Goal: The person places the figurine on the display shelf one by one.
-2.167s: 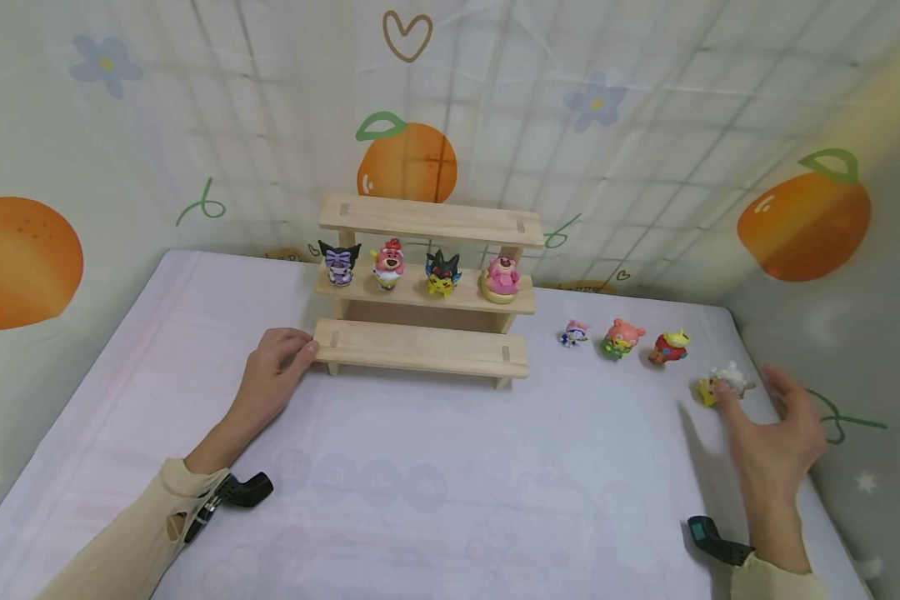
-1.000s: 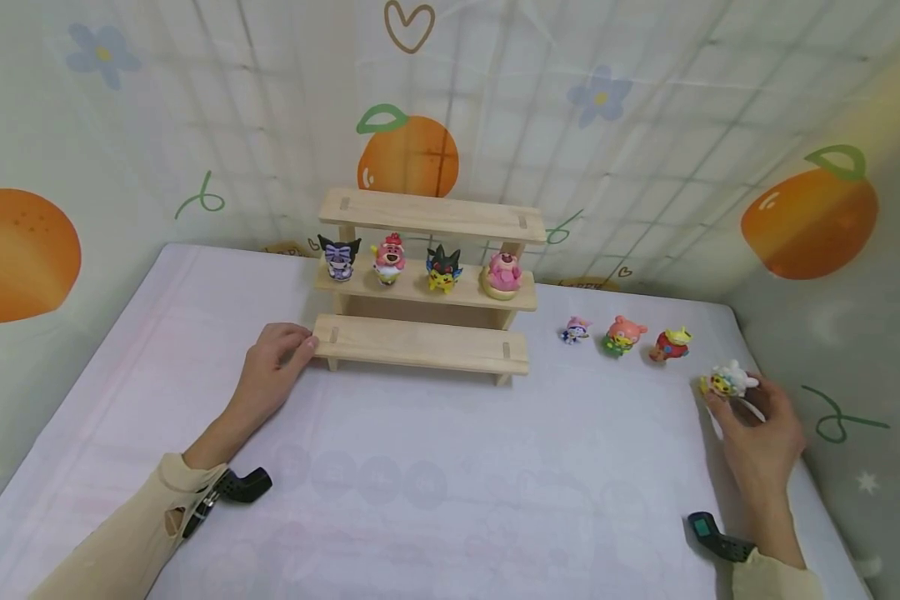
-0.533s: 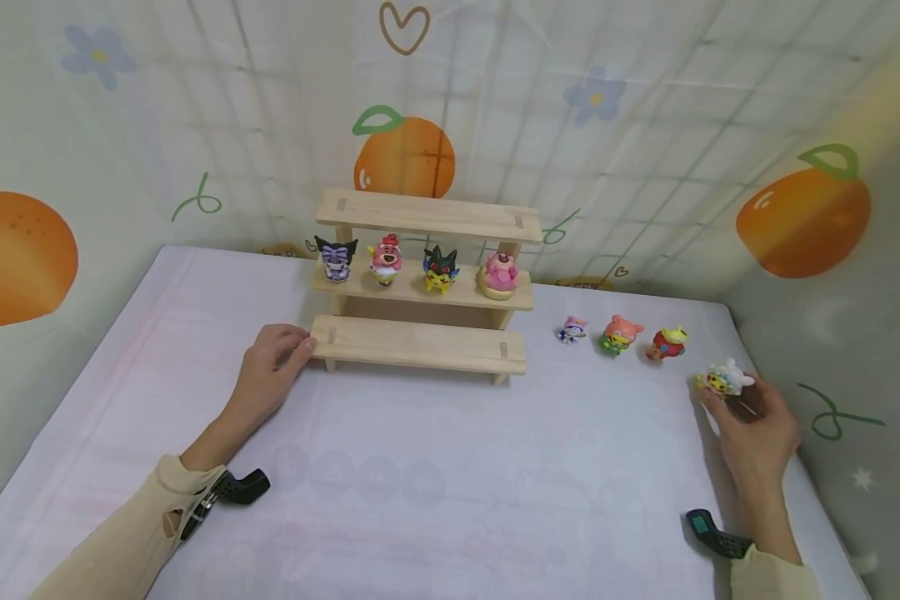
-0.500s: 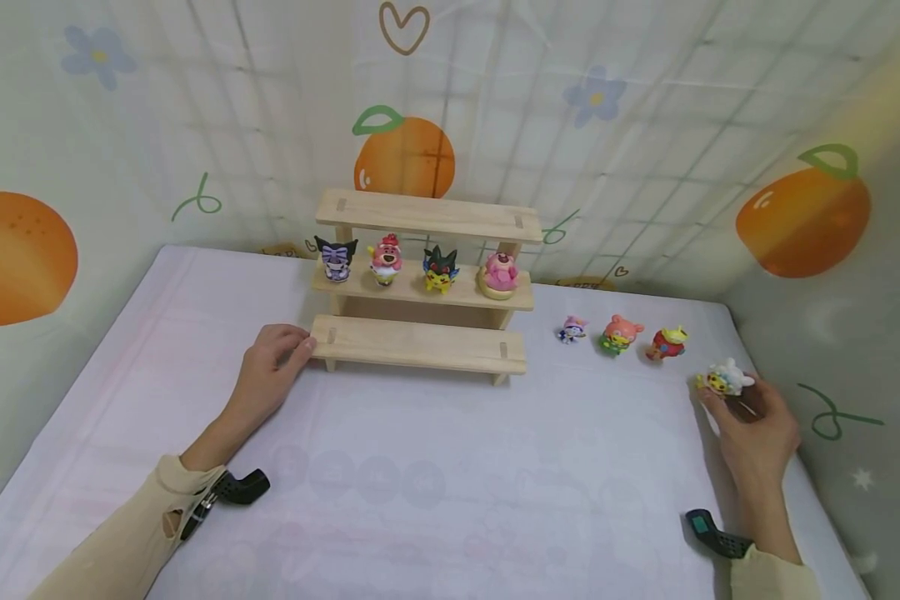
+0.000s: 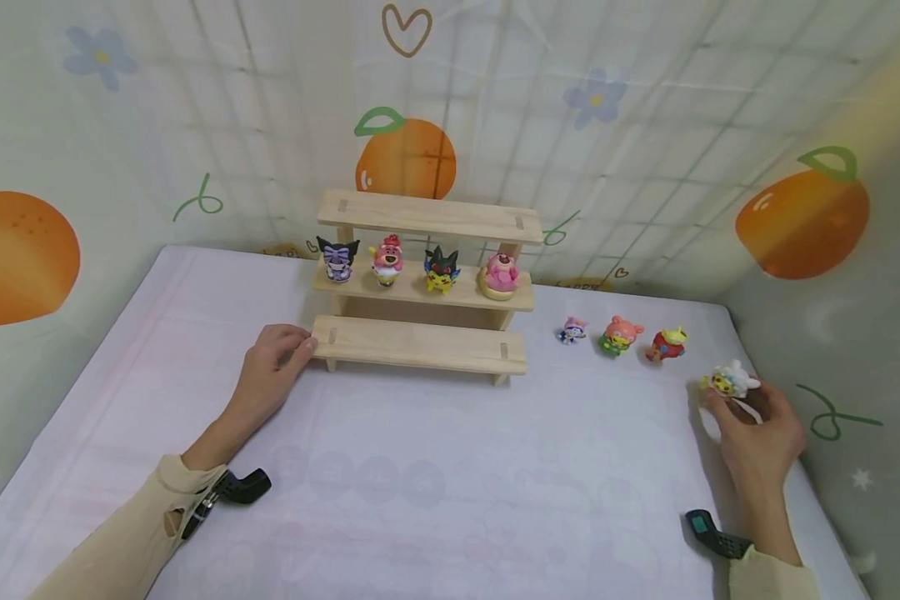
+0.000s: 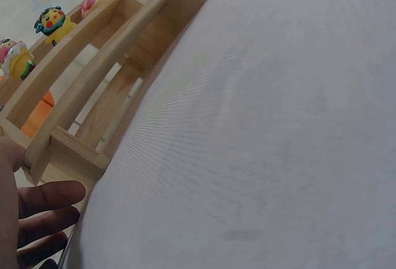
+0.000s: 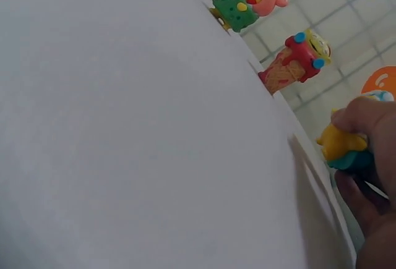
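At the right edge of the table, my right hand (image 5: 761, 437) pinches a small figurine (image 5: 731, 380) with a white top and yellow face between thumb and fingers. The right wrist view shows its yellow body (image 7: 340, 142) over a teal base, lifted off the cloth; part of it is hidden by the hand. My left hand (image 5: 273, 371) is at the left end of the wooden tiered display stand (image 5: 420, 343), thumb against the lowest board. In the left wrist view its other fingers (image 6: 52, 198) are loosely extended beside the stand's end.
On the middle tier stand a purple-and-black figurine (image 5: 338, 261), a pink bear with a red top (image 5: 387, 262), a black-and-yellow figurine (image 5: 441, 271) and a pink bear (image 5: 500, 275). Right of the stand are a small purple figurine (image 5: 572, 331), a pink-and-green one (image 5: 620, 336) and a red one (image 5: 667, 344).
My right hand has closed on the white-and-yellow figurine and raised it slightly from the table, turning it a little. My left hand has stayed at the stand's end.
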Demonstrator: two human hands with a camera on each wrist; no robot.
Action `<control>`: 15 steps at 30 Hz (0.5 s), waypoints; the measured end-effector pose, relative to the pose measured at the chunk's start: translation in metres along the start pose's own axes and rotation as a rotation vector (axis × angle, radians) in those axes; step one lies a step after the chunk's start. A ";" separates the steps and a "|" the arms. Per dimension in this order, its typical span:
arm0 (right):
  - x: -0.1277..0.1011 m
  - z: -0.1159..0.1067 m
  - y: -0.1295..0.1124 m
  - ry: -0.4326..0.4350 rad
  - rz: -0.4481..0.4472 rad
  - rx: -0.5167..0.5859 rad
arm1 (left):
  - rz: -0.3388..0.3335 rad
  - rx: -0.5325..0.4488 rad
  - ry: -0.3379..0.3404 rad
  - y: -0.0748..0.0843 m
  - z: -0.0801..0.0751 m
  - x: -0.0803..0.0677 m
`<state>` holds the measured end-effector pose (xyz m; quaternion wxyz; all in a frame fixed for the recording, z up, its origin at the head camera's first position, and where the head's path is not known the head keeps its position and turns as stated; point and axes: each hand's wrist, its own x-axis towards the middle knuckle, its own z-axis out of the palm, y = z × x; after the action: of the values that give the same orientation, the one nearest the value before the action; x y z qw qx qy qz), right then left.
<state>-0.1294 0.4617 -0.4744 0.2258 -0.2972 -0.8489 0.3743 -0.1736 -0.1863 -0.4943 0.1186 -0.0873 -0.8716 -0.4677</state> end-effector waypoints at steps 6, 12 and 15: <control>-0.004 -0.001 -0.010 0.035 -0.058 0.072 | 0.001 -0.002 -0.001 0.000 0.000 0.000; -0.011 -0.002 -0.031 0.030 -0.052 0.085 | 0.006 0.002 0.003 0.001 0.000 0.000; -0.015 -0.001 -0.040 0.029 -0.067 0.089 | 0.008 -0.001 0.005 0.001 0.000 0.000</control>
<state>-0.1314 0.4309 -0.4451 0.2637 -0.2636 -0.8375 0.3994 -0.1730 -0.1856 -0.4932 0.1226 -0.0896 -0.8706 -0.4679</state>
